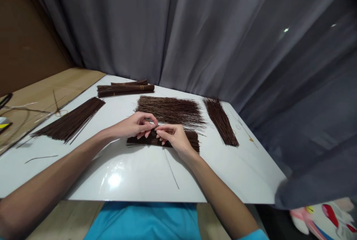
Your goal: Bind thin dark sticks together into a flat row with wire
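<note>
My left hand (136, 124) and my right hand (174, 136) meet fingertip to fingertip above a dark brown bundle of thin sticks (192, 137) lying on the white table (139, 173). Both hands pinch something thin between their fingertips, seemingly a tie around the bundle; it is too small to tell what it is. A single loose stick (171, 169) runs from under my right hand toward the table's front edge.
A loose fan of sticks (173, 109) lies just behind my hands. Other stick piles sit at the left (69, 121) and right (221, 121). Tied bundles (125, 88) rest at the back. Grey curtains (223, 39) hang behind and to the right.
</note>
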Tool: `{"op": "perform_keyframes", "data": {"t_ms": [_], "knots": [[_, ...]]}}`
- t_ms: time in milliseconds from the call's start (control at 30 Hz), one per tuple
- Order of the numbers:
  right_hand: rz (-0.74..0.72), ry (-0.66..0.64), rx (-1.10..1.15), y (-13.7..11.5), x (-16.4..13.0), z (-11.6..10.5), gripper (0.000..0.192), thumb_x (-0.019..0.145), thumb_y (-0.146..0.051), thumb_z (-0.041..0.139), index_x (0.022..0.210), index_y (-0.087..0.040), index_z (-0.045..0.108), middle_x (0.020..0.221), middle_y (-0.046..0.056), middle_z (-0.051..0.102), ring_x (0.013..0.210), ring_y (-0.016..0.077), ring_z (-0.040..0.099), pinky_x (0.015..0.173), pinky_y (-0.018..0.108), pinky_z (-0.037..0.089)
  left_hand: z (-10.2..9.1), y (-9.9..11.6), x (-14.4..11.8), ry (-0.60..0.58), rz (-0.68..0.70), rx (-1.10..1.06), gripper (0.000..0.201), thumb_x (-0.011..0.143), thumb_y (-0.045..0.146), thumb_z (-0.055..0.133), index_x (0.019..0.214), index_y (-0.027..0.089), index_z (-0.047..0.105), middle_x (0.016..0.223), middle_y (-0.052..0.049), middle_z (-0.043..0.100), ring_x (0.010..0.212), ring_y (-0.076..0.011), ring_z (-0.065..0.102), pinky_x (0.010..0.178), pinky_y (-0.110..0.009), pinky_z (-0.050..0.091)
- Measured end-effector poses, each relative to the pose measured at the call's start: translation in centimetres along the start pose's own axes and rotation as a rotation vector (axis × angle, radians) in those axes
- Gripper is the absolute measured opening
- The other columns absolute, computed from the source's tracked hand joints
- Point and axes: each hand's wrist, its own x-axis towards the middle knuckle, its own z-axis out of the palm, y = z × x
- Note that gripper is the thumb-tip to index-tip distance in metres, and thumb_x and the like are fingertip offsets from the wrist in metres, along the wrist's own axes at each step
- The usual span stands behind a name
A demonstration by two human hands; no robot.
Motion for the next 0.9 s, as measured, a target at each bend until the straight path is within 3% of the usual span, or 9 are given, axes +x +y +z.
{"op": "perform_keyframes", "data": {"t_ms": [433,900], "knots": [[-0.013,-0.014,0.009,-0.1,0.0,-0.1,0.039,0.081,-0.048,0.088,0.105,-0.016,0.087,0.08,0.006,0.077,0.063,0.0127,0.057,0.057,0.027,0.049,0.2,0.3,-0.1,0.001,-0.009,-0.045,0.038,0.1,0.056,0.066,0.11,0.02,0.066,0.069,-0.002,0.067,0.045,-0.011,0.053,0.039,-0.02,0.037],[-0.005,0.016,-0.002,0.0,0.0,-0.1,0.036,0.081,-0.048,0.089,0.094,-0.015,0.082,0.083,0.008,0.079,0.067,0.0152,0.067,0.059,0.026,0.054,0.7,1.3,-0.3,0.037,0.015,0.02,0.033,0.102,0.051,0.064,0.104,0.018,0.068,0.073,-0.004,0.069,0.048,-0.0109,0.055,0.04,-0.019,0.036]]}}
